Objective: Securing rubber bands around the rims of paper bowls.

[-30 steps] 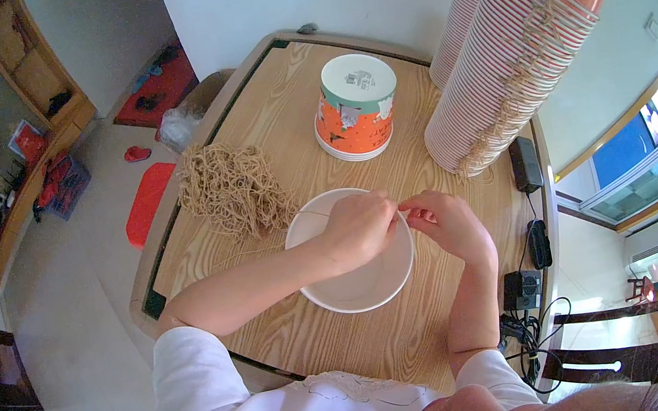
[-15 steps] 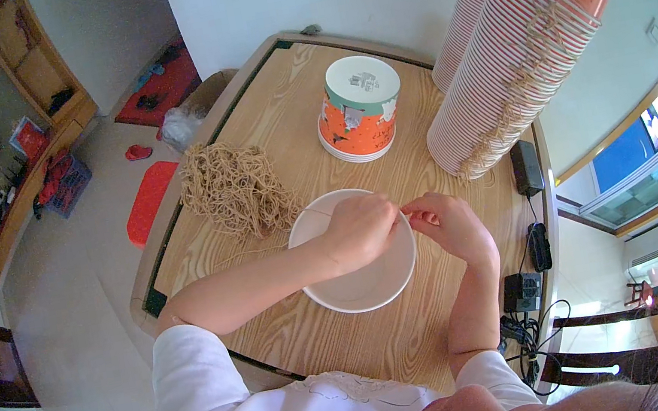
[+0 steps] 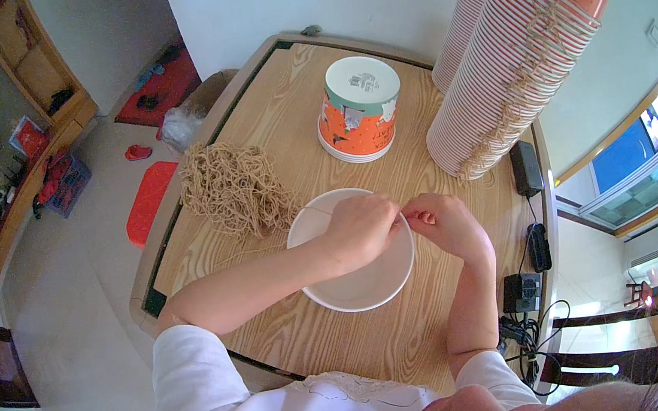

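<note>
A round paper bucket [image 3: 361, 291], white inside, stands mouth up on the table in front of me. My left hand [image 3: 364, 230] reaches over its mouth to the right side of the rim, fingers closed. A thin strand of tan twine runs to this hand from the tangled twine pile [image 3: 235, 191] at the left. At the same spot on the rim, from outside, my right hand [image 3: 450, 224] has its fingers pinched together. Both sets of fingertips nearly meet there, and what lies between the right fingertips is too small to make out.
An orange and green bucket [image 3: 361, 113] stands upside down at the back of the wooden table [image 3: 333, 335]. Tall leaning stacks of nested buckets [image 3: 500, 81], with loose twine strands, rise at the right. Black adapters [image 3: 523, 292] and cables lie along the right edge.
Both hands stay at the bucket's right rim. My right hand and forearm have shifted very slightly left, and the bucket has moved by a hair.
</note>
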### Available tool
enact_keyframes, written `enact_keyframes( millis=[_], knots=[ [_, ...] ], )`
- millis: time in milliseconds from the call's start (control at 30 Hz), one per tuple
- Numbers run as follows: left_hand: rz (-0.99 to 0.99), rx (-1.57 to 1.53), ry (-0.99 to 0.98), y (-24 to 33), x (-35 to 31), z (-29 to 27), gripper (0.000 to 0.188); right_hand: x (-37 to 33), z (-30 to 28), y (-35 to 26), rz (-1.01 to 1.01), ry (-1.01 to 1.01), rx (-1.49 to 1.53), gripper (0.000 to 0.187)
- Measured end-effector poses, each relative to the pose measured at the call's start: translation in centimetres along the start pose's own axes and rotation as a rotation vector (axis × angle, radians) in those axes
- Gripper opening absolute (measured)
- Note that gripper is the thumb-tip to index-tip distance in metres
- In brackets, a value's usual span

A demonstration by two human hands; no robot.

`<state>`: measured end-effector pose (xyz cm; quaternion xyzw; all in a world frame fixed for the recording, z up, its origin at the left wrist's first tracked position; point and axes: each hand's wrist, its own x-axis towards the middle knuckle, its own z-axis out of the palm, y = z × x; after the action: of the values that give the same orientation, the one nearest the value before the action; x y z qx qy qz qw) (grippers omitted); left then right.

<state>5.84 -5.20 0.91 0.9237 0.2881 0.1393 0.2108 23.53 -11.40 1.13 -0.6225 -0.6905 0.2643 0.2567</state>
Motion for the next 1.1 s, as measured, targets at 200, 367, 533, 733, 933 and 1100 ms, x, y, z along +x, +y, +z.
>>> enact_keyframes(
  millis=[200,367,533,733,933,1100],
  knots=[
    [0.164,0.116,0.207,0.1,-0.3,-1.5,0.015,0.1,-0.4,0.3,0.034,0.047,-0.069,0.016],
    [0.181,0.215,0.069,-0.5,0.4,-1.8,0.011,0.3,-0.1,1.5,0.084,0.130,-0.191,0.014],
    [0.144,0.231,-0.077,-0.5,-0.3,-2.2,0.011,0.1,-0.5,-0.2,0.038,0.034,0.002,0.017],
    [0.086,0.130,-0.082,-0.4,-1.7,-2.5,0.012,0.3,-0.4,0.0,-0.152,-0.239,0.164,0.026],
    [0.043,0.116,-0.086,-0.4,-2.2,-2.5,0.012,1.3,0.7,0.4,-0.157,-0.293,0.192,0.016],
    [0.047,0.043,-0.116,-0.5,-2.8,-3.3,0.015,1.7,1.2,1.6,-0.063,-0.142,0.093,0.012]
  ],
)
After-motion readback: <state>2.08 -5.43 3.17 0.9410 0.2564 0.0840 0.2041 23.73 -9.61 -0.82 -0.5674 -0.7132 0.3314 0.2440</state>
